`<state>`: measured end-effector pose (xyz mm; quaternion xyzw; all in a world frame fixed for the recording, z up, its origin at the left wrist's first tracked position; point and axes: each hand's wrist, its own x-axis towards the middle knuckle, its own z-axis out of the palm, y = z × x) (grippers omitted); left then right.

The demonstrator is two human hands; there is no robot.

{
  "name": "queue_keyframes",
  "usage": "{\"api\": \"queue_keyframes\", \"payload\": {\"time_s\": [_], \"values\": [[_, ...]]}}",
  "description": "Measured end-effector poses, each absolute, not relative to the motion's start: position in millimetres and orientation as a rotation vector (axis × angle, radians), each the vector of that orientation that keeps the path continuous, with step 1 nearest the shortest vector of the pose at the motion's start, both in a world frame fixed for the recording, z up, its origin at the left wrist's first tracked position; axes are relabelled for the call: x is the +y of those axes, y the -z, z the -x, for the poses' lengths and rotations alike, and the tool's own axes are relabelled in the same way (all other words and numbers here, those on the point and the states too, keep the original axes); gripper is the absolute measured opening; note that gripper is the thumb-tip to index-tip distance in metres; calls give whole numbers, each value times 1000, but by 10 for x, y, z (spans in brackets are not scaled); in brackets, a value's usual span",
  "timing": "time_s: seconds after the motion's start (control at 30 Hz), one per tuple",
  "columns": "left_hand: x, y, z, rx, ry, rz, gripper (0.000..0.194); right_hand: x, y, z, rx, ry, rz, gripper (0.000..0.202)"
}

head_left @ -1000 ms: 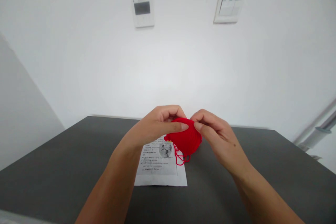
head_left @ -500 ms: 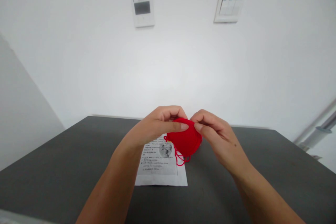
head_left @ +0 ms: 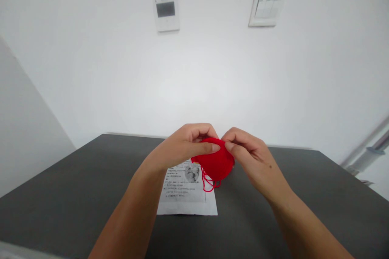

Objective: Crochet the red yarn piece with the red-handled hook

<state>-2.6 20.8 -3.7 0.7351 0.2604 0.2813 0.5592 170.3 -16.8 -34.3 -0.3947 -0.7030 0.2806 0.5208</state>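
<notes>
- The dark grey worktop (head_left: pixel 75 194) fills the lower part of the view, with a white wall behind it
- On that wall, up and to the left, sits a small white control panel (head_left: pixel 165 13) with a dark screen
- The left hand (head_left: pixel 185 145) comes in from the lower left, its grip pinched together on the upper left edge of the red crocheted piece (head_left: pixel 216 164), thumb laid along the near face and fingers curled over the top
- A printed instruction sheet (head_left: pixel 185 194) lies flat on the worktop under and just behind the left hand, showing lines of text and a small grey picture; the text is too small to read
- The red crocheted piece is a rounded disc held upright between both hands, above the far right corner of the sheet and clear of the worktop
- A thin red yarn tail (head_left: pixel 208 184) hangs from the lower edge of the piece and loops down over the sheet's right side
- The right hand (head_left: pixel 252 158) comes in from the lower right, its grip closed on the upper right edge of the same red piece, thumb and forefinger nipping it close beside the left thumb tip
- Higher on the wall to the right is a white light switch plate (head_left: pixel 266 8)
- At the far right edge a pale metal rail (head_left: pixel 367 153) slants upward, blurred
</notes>
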Motion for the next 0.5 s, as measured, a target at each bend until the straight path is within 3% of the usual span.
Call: {"api": "queue_keyframes", "payload": {"time_s": [0.5], "values": [[198,30,21,631,-638,-1750,15,-193,333,-1709,-1692,-675,987,15]]}}
